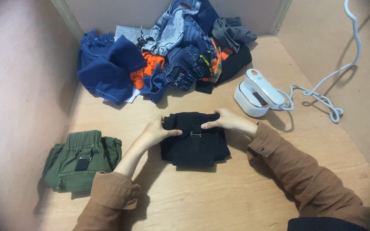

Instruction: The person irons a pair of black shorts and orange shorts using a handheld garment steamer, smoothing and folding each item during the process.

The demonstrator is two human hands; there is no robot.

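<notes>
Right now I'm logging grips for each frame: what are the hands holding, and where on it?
Both hands grip the folded black garment along its far edge: left hand at the left corner, right hand at the right, thumbs on top.

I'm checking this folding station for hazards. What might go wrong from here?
The white iron sits close behind the right hand; if hot, a reach back might touch it. Its cord lies looped on the table and could snag a sleeve. The black folded garment may unfold once released.
</notes>
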